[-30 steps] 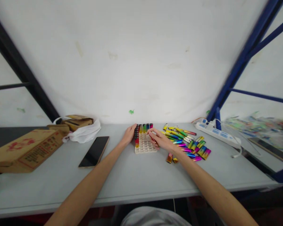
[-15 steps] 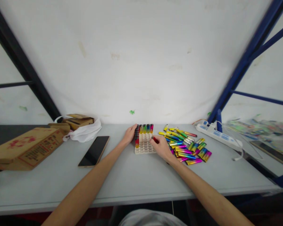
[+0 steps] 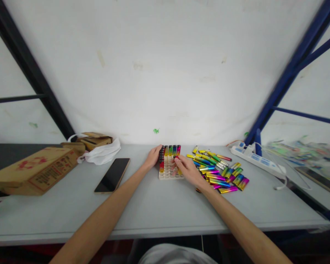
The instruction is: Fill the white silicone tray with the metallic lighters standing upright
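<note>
A cream tray with rows of holes (image 3: 167, 176) stands in front of me. Upright lighters (image 3: 170, 150) fill its back row, and more with black tops line its left side. My left hand (image 3: 153, 157) grips the tray's left edge, its fingertips partly hidden behind the lighters. Over the right part of the tray, my right hand (image 3: 189, 170) is closed on a lighter with a red and yellow body (image 3: 179, 171), which points downward at the holes. Whether its lower end sits in a hole I cannot tell. Loose metallic-coloured lighters (image 3: 218, 182) lie in a pile just right of that hand.
A phone (image 3: 112, 175) lies left of my left arm. Farther left are a cardboard box (image 3: 35, 167), a white plastic bag (image 3: 101, 154) and a smaller open carton (image 3: 95, 140). A white power strip (image 3: 260, 160) with cables lies at the right, near a blue metal post (image 3: 275, 88).
The lighter in my right hand has turned from tilted to more upright, its body now down against the tray. My left hand keeps its hold. The whole view has shifted slightly.
</note>
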`<state>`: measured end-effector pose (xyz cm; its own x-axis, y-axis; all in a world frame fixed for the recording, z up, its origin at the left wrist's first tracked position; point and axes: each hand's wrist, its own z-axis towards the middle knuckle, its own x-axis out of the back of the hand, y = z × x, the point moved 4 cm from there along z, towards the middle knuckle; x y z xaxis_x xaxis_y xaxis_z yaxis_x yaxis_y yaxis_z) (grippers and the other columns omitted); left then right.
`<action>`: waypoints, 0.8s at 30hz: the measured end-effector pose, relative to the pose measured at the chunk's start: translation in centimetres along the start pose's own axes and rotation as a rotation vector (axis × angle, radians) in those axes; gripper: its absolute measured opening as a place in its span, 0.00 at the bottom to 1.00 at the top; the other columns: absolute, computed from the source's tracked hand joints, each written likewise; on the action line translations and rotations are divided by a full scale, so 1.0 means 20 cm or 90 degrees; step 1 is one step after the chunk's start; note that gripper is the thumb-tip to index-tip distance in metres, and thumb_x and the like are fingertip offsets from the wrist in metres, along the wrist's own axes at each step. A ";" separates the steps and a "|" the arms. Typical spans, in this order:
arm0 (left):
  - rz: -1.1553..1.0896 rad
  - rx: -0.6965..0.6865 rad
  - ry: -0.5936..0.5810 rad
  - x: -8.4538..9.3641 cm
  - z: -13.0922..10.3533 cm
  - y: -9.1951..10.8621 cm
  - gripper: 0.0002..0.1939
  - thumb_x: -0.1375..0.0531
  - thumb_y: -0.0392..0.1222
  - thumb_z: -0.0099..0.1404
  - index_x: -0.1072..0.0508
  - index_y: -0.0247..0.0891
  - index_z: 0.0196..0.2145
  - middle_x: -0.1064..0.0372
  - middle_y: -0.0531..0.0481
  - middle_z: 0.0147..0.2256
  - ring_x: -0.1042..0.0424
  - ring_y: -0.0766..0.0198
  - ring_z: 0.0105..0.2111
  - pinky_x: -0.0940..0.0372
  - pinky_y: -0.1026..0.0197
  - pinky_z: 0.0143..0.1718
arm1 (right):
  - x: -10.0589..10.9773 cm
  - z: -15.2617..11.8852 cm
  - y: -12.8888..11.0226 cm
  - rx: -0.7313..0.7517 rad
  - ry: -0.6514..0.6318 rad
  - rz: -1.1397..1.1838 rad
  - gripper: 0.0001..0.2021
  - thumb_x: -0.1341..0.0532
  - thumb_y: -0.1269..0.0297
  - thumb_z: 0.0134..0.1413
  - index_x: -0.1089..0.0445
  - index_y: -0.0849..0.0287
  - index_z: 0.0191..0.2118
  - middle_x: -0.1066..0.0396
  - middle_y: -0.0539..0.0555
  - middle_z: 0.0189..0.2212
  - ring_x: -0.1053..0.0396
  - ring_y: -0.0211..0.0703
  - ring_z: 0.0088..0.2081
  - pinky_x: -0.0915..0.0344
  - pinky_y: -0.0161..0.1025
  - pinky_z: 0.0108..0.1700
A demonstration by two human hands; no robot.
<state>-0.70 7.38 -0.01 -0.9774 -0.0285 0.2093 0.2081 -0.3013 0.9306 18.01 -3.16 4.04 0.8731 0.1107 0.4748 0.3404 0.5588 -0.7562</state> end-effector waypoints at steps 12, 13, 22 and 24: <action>-0.006 0.001 0.003 0.00 0.00 -0.01 0.29 0.48 0.65 0.64 0.23 0.34 0.35 0.22 0.47 0.36 0.28 0.55 0.40 0.36 0.57 0.48 | -0.10 0.00 -0.01 0.095 -0.048 -0.236 0.18 0.48 0.54 0.69 0.35 0.59 0.30 0.31 0.51 0.26 0.37 0.39 0.28 0.46 0.36 0.33; -0.008 0.000 0.003 0.00 0.00 0.00 0.29 0.48 0.64 0.64 0.23 0.34 0.35 0.22 0.47 0.36 0.28 0.55 0.40 0.36 0.57 0.48 | -0.11 0.00 -0.02 0.099 -0.061 -0.245 0.17 0.48 0.55 0.69 0.34 0.59 0.31 0.30 0.52 0.27 0.35 0.40 0.29 0.45 0.36 0.33; 0.008 -0.004 0.019 0.00 0.00 0.01 0.28 0.48 0.63 0.63 0.22 0.34 0.35 0.22 0.46 0.38 0.28 0.54 0.41 0.37 0.56 0.50 | -0.15 0.02 -0.08 0.128 -0.121 -0.449 0.17 0.49 0.54 0.70 0.31 0.62 0.44 0.26 0.62 0.39 0.29 0.50 0.40 0.37 0.42 0.42; 0.011 0.004 0.023 0.00 0.00 0.00 0.28 0.48 0.63 0.63 0.22 0.34 0.35 0.22 0.46 0.38 0.28 0.54 0.41 0.37 0.56 0.50 | -0.15 0.03 -0.08 0.132 -0.119 -0.482 0.17 0.49 0.53 0.70 0.31 0.62 0.45 0.27 0.63 0.41 0.29 0.50 0.42 0.36 0.43 0.43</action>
<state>-0.71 7.38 0.08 -0.9742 -0.0687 0.2149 0.2256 -0.2947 0.9286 14.62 -3.98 4.08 0.3523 -0.2333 0.9063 0.7288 0.6759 -0.1093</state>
